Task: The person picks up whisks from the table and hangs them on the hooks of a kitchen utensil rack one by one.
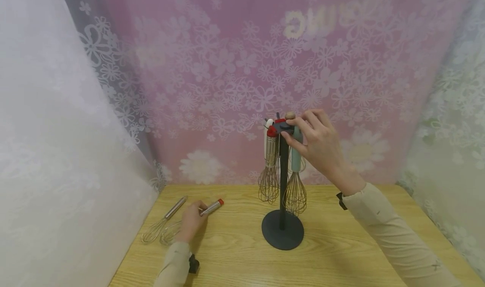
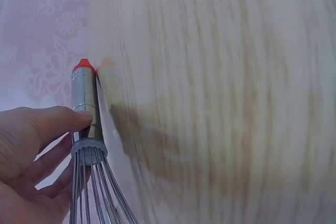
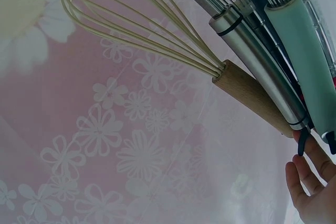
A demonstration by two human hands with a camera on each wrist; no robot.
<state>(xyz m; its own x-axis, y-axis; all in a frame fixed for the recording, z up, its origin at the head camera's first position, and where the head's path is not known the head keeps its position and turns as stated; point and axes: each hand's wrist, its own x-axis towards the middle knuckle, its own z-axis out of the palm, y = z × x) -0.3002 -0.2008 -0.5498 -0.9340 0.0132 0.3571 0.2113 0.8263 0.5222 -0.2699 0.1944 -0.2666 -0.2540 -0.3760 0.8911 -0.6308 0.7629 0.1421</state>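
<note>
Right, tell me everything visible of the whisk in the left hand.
The whisk has a silvery, metal-looking handle with a red end, a grey collar and wire loops. It slants over the left part of the table, red end rightward and away from the person. The left hand holds its handle; contact with the table is unclear.

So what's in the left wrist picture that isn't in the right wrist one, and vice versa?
Only the left wrist view shows the wooden table and the left hand pinching a red-tipped whisk. Only the right wrist view shows the right hand beside a mint-handled whisk, a steel-handled whisk and a wooden-handled one. Both share pink flowered cloth; each has a hand and whisk.
</note>
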